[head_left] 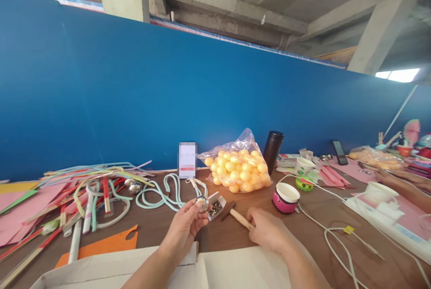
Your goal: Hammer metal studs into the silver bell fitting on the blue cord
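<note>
A small shiny silver ball (202,203) is pinched between the thumb and fingers of my left hand (187,221). Just right of it, a small white box (222,209) holds many tiny metal pieces. A hammer (241,219) lies on the table with its wooden handle toward me, and its dark head rests beside the box. My right hand (269,229) is closed around the handle's end; its fingers are partly hidden. Behind both hands is a clear plastic bag full of orange-yellow balls (239,172).
Left are tangled tubes and sticks (97,190), two silver balls (134,187) and orange paper (101,246). A black bottle (273,151), a pink-sleeved cup (285,198), white cables (325,224) and a power strip (393,226) are to the right. Another person's hands (400,181) work at far right.
</note>
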### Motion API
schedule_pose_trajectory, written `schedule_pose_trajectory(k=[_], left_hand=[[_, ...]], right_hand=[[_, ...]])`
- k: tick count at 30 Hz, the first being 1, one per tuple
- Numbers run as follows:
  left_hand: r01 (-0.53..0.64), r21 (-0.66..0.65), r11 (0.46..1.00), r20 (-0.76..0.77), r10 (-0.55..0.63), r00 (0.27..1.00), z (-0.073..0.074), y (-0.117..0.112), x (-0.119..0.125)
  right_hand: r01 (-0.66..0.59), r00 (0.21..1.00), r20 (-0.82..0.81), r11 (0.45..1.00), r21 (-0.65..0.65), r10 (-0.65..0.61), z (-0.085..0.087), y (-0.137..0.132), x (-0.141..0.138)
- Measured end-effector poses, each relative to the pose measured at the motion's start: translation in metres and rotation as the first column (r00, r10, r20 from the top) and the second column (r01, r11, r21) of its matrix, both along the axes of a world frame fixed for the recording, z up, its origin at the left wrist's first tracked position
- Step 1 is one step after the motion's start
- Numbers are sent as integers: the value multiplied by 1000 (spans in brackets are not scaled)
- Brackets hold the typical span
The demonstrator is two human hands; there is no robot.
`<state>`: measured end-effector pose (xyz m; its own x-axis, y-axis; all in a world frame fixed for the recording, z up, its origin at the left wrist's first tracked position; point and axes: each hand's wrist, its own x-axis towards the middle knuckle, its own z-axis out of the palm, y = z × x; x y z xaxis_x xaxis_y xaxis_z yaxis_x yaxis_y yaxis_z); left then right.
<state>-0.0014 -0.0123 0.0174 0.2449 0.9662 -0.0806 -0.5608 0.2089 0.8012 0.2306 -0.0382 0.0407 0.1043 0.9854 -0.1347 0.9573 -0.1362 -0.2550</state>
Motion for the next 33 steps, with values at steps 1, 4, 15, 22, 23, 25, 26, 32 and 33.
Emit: schedule_pose_trajectory(k=[1, 4, 15, 22, 23, 25, 26, 32, 33], left_hand=[[-5, -6, 1000, -6, 5, 1000, 0, 0, 0], [-10, -16, 1000, -9, 10, 1000, 2, 0, 1], [-67, -75, 995, 75, 72, 995, -4, 4, 0], [-79, -54, 995, 58, 82, 995, -9, 5, 1], [-81, -50, 995, 53, 83, 995, -10, 6, 1], [-91, -43, 995, 45, 93, 995, -10, 7, 1], [-99, -43, 994, 42, 101, 994, -10, 7, 1], [-126, -47, 991, 39, 128, 991, -3, 3, 5], [-123, -51, 991, 44, 125, 991, -2, 2, 5]], right_hand=[[4, 1000, -8, 1000, 10, -4, 0, 0, 1], [23, 999, -32, 998, 54, -22, 3, 0, 5], [78, 941, -337, 937, 341, 44, 20, -6, 6], [-116, 754, -511, 849, 515, 413, 33, -22, -25], [-143, 740, -513, 847, 513, 435, 33, -24, -29], [-183, 739, -491, 838, 514, 462, 33, -27, -34], [-199, 749, -470, 835, 513, 467, 33, -27, -35], [-240, 813, -381, 850, 469, 440, 33, -26, -40], [-239, 814, -380, 849, 472, 440, 33, -26, -41]])
